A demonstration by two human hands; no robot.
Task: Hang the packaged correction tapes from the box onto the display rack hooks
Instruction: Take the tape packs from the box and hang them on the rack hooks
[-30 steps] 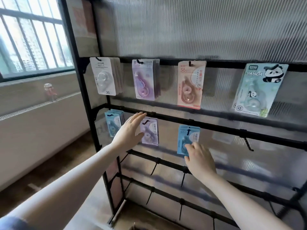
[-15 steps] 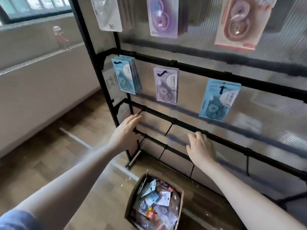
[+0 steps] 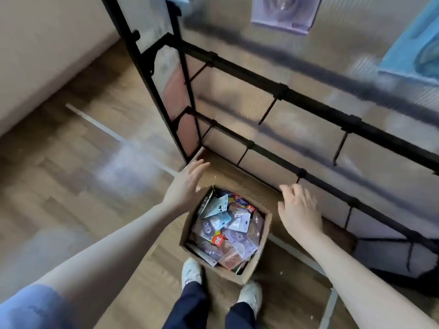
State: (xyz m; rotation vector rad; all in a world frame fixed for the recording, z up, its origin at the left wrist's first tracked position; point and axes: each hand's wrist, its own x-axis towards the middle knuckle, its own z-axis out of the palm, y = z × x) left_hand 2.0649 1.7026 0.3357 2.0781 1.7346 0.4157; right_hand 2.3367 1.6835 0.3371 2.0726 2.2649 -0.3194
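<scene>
Packaged tapes (image 3: pixel 225 230) lie in box (image 3: pixel 264 251) below both hands' fingers (image 3: pixel 202 165)

1 box (image 3: pixel 257 264) below fingers, many packs (image 3: pixel 228 230) inside, uncountable; 2 hung packs (image 3: pixel 282 13) above; 2 empty hands (image 3: pixel 184 186); 2 shoes (image 3: pixel 191 273).

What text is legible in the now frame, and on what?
"36", tilted: red round sticker on a pack in the box.
Second red sticker at the box's far side: digits too blurred to read.
Print on the other packs in the box: too small to read.
Purple pack and blue pack on the rack: blurred, nothing readable.
</scene>
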